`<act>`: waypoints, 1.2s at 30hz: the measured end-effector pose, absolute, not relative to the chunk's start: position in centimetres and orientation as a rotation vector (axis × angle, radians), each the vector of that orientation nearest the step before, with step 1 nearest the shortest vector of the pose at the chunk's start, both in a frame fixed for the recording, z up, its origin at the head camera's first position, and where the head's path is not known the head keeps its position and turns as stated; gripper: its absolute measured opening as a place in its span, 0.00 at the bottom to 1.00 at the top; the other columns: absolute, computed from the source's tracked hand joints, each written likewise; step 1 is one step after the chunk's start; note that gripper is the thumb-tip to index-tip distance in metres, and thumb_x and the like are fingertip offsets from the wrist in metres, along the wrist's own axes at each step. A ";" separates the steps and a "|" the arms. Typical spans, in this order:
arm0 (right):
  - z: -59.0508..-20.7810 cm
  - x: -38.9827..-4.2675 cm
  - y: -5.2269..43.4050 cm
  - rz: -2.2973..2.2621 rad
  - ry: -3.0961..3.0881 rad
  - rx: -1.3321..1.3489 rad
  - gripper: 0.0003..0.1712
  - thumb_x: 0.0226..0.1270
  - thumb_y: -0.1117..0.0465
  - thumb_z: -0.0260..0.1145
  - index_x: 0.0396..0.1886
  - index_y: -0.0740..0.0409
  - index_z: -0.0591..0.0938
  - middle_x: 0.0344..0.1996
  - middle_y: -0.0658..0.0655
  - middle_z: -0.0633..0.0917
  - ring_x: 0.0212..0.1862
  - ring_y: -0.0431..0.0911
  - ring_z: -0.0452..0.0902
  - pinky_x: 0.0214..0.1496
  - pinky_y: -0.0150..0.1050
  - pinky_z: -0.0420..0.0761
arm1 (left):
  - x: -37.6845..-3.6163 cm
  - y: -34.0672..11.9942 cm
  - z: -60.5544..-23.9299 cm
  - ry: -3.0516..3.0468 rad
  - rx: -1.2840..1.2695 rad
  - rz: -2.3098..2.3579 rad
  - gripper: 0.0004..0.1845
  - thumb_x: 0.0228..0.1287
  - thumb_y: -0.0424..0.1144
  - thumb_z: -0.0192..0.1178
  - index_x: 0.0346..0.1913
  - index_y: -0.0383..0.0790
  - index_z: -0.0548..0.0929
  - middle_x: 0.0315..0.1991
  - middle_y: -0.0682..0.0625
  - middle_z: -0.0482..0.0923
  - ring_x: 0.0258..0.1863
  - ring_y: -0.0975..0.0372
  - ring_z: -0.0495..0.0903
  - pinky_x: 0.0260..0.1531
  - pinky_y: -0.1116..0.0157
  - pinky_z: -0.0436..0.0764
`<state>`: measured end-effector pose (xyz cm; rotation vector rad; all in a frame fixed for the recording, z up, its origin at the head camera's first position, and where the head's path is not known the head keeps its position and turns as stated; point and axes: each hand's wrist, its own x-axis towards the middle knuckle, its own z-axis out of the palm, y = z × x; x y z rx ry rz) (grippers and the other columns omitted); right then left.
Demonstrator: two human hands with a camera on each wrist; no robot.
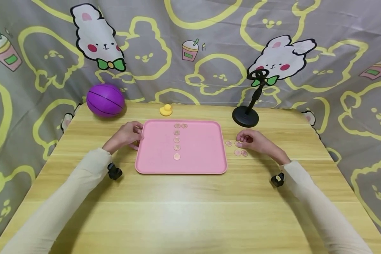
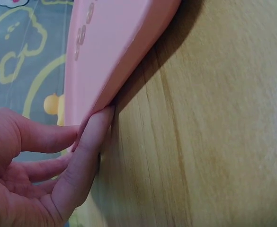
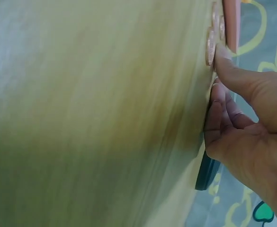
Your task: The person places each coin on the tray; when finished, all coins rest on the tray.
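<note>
A pink tray (image 1: 197, 148) lies at the centre of the head frame on a wooden table (image 1: 190, 208). The tray is rectangular with rounded corners and a low raised rim. Six copper-coloured coins (image 1: 176, 140) lie on it: five form a vertical column near the middle of the tray, and one more sits just right of the topmost. All are flat, round and similar in size.

The left hand (image 1: 127, 135) is at the left edge of the tray, in the left-centre of the frame. In the left wrist view its fingers (image 2: 88, 146) are straight, and one fingertip presses against the underside of the tray rim where it meets the table. The hand grips nothing.

The right hand (image 1: 255, 141) rests on the table just right of the tray. A group of loose coins (image 1: 240, 152) lies on the bare wood beside it: one near the tray's edge, two below the fingers, and one at the fingertips. In the right wrist view the thumb (image 3: 233, 75) presses down on a coin at the upper right of that frame, while the other fingers curl loosely against the table.

At the upper part of the head frame stand a purple ball (image 1: 105, 100) at left, a small yellow duck (image 1: 166, 110) above the tray, and a black stand (image 1: 246, 114) at right.
</note>
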<state>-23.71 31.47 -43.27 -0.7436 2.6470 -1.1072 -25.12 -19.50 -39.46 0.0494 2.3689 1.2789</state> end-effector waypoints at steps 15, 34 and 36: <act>-42.3 -23.9 28.5 -1.081 2.905 -0.617 0.06 0.69 0.70 0.71 0.38 0.65 0.80 0.33 0.61 0.87 0.35 0.50 0.83 0.35 0.24 0.81 | -25.0 -19.1 -39.7 2.376 0.059 1.286 0.29 0.69 0.23 0.55 0.72 0.20 0.64 0.57 0.28 0.72 0.38 0.53 0.83 0.32 0.58 0.95; -41.0 -26.3 19.3 -1.397 2.610 -0.344 0.11 0.71 0.66 0.72 0.46 0.72 0.88 0.37 0.68 0.91 0.34 0.45 0.89 0.39 0.25 0.87 | -25.1 -19.4 -39.5 2.394 0.035 1.257 0.29 0.70 0.24 0.56 0.72 0.22 0.65 0.57 0.29 0.72 0.41 0.52 0.82 0.31 0.59 0.95; -41.1 -26.4 18.3 -1.473 2.518 -0.296 0.12 0.71 0.67 0.72 0.46 0.74 0.87 0.36 0.69 0.91 0.31 0.46 0.90 0.39 0.31 0.91 | -25.1 -19.4 -39.6 2.394 0.036 1.260 0.29 0.70 0.24 0.56 0.72 0.22 0.65 0.57 0.29 0.72 0.40 0.52 0.83 0.31 0.59 0.95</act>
